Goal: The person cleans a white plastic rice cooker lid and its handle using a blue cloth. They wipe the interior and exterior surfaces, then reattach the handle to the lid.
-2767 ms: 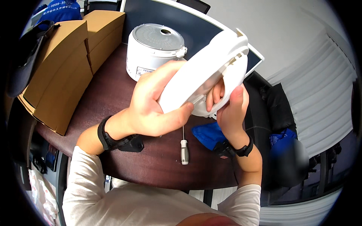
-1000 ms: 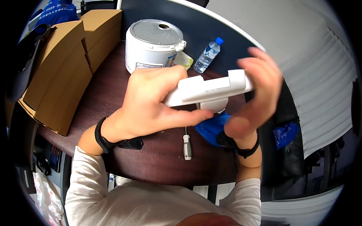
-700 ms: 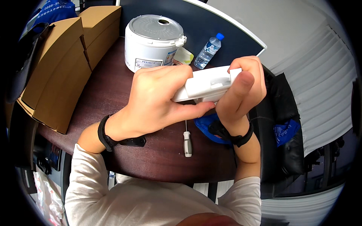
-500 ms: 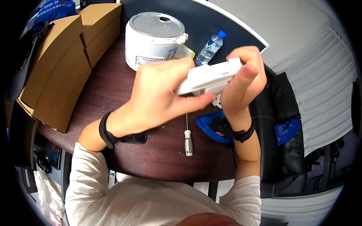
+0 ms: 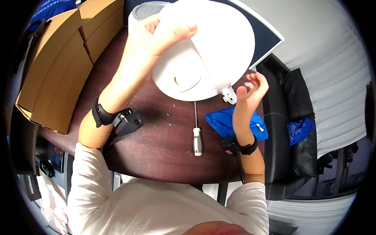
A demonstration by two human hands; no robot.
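Observation:
A large, smooth white round lid (image 5: pixel 219 43) is held up over the table, with an oval inset near its lower edge. My left hand (image 5: pixel 150 37) grips its left side, thumb lying across the face and the other fingers partly hidden. Beside its lower right edge, by a small white hinge-like piece (image 5: pixel 229 95), my right hand (image 5: pixel 252 94) is open, fingers loosely bent and apart from the lid. Behind the lid a white round appliance (image 5: pixel 135 17) with a grey top is mostly covered. Below, a screwdriver (image 5: pixel 197 141) with a grey and white handle lies on the table.
A blue cloth (image 5: pixel 219 119) lies near my right wrist. Several tiny screws (image 5: pixel 168 114) are scattered on the dark table (image 5: pixel 156 156). Cardboard boxes (image 5: pixel 51 74) line the left side, and a black sofa (image 5: pixel 278 129) stands at the right.
The lid has turned from edge-on to showing its broad face and now hides the bottle and much of the appliance. My right hand has come off it and moved down.

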